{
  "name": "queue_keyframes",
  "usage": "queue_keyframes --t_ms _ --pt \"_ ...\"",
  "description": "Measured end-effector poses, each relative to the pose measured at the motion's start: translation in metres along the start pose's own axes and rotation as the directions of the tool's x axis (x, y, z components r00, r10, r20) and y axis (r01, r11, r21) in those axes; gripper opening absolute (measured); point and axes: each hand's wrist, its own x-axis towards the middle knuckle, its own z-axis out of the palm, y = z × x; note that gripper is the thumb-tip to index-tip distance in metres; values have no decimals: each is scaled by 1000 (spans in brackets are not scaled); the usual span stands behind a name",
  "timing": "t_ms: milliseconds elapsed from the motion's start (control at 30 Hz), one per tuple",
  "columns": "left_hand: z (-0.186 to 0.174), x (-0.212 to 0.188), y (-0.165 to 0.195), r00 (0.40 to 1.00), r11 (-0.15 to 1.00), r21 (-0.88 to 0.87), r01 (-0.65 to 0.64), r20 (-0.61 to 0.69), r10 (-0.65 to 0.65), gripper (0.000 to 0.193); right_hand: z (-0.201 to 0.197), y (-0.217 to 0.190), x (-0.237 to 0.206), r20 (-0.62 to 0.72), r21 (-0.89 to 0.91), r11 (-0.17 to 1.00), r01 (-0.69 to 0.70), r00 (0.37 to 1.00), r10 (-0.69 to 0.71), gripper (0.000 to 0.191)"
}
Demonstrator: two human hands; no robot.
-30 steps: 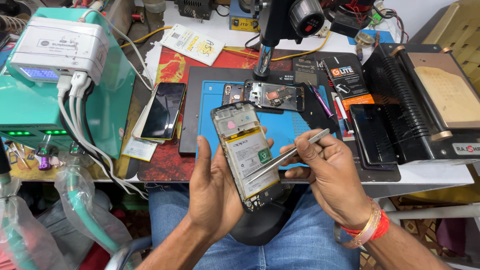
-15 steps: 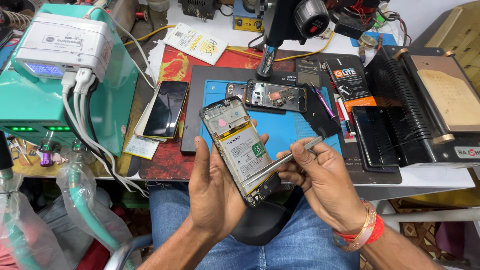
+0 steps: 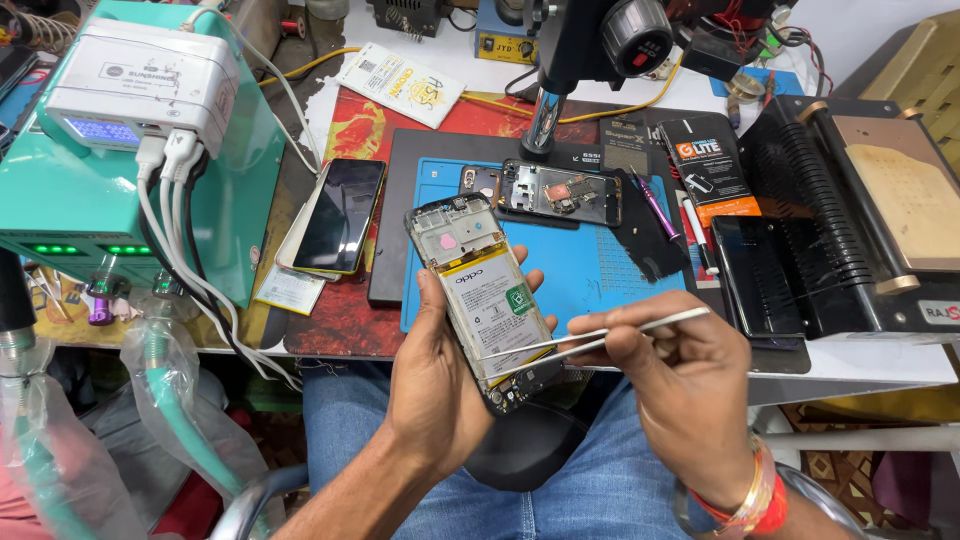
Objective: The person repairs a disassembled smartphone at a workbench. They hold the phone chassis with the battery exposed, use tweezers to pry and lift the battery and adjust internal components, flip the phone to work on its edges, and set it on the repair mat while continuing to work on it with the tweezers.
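Over the lap, just short of the blue mat [image 3: 610,275], left hand [image 3: 440,385] clamped round an opened phone [image 3: 487,300], back off, battery showing. Right hand [image 3: 675,375] pinches tweezers [image 3: 590,340], tips at the battery's lower end. Looks mid-prying; next needs steady, shallow leverage.

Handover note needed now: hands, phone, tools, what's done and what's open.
Left hand: grips the opened phone from behind, back cover off, battery showing.
Right hand: pinches tweezers, tips at the battery's lower edge.
On the blue mat: a second stripped phone. An intact phone lies left of the mat.
Done: cover off. Left: battery seems in place.
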Motion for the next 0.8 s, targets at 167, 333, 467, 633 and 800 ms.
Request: queue_keyframes --t_ms 167,333,467,633,800 --pt "1 -1 1 999 1000 -20 -13 44 14 74 -3 -2 4 -62 -4 1000 -7 998 7 25" --pt "5 -1 4 1000 995 103 13 -7 -13 61 -15 7 21 -162 301 937 -176 959 232 23" --pt "7 0 3 1000 985 174 14 2 -14 60 -30 11 31 -190 444 860 -252 912 365 23" --pt "6 -2 -2 995 969 248 4 100 -29 62 -39 15 38 -214 493 826 -275 882 421 24" --pt "4 -3 -4 993 952 306 11 106 -45 63 -37 15 36 -189 480 827 -291 887 422 25"
